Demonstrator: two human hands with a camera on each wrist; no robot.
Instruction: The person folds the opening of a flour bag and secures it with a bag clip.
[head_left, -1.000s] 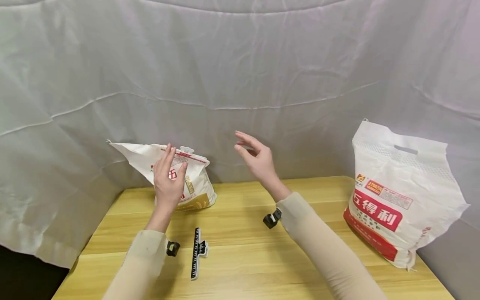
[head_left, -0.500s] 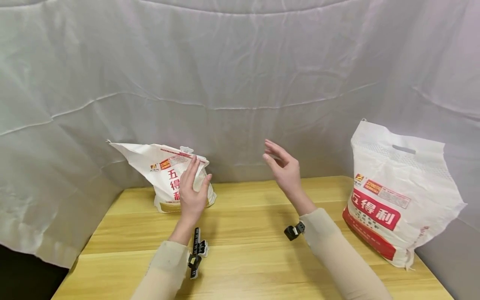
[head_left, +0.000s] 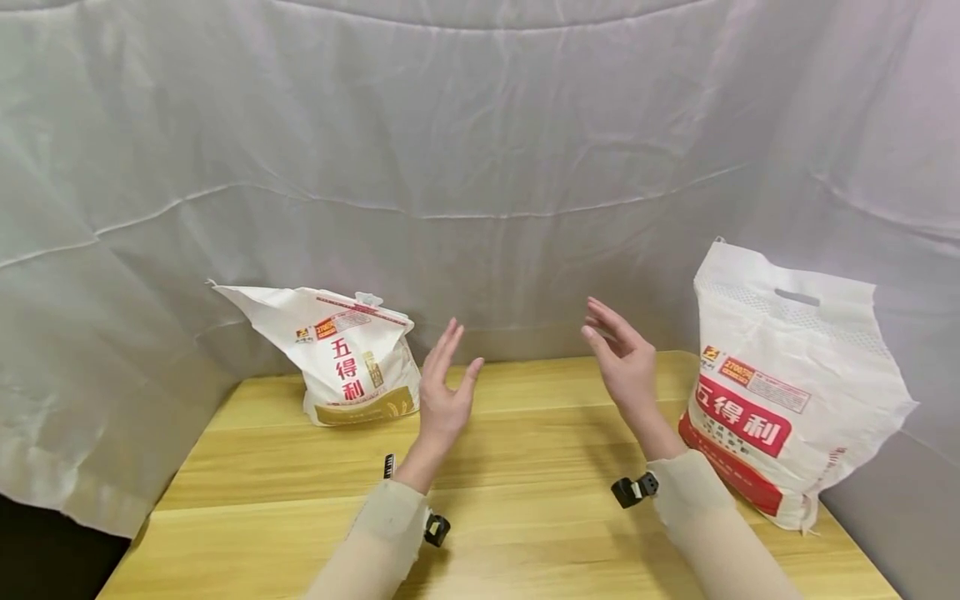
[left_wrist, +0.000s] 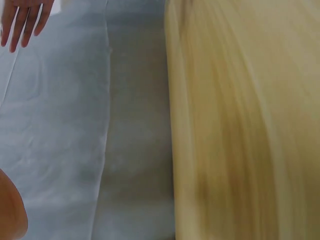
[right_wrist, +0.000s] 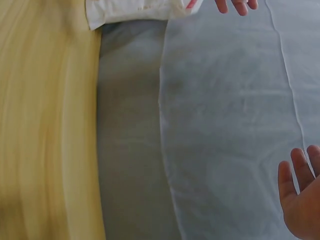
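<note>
Both hands are raised over the table [head_left: 517, 467], holding nothing. The left hand [head_left: 444, 404], fingers extended and thumb apart, is just right of a smaller white flour bag [head_left: 390, 350] with gold at its base. That bag leans, its top folded over with a clear clip [head_left: 367, 298] on the fold. To the right, the right hand [head_left: 626, 367] has its fingers loosely bent, left of a larger white flour bag [head_left: 817, 358] with a red label and a cut-out handle. A black-and-white piano-key clip [head_left: 388, 466] lies mostly hidden behind the left forearm.
Grey cloth [head_left: 495, 167] hangs behind the table and along its sides. A small black wrist camera [head_left: 437, 529] sits on the left sleeve, another black camera [head_left: 628, 492] on the right one. The bigger bag stands near the table's right edge.
Both hands have moved right, away from the smaller bag and toward the larger one. The left forearm now covers most of the piano-key clip. The bags stay in place.
</note>
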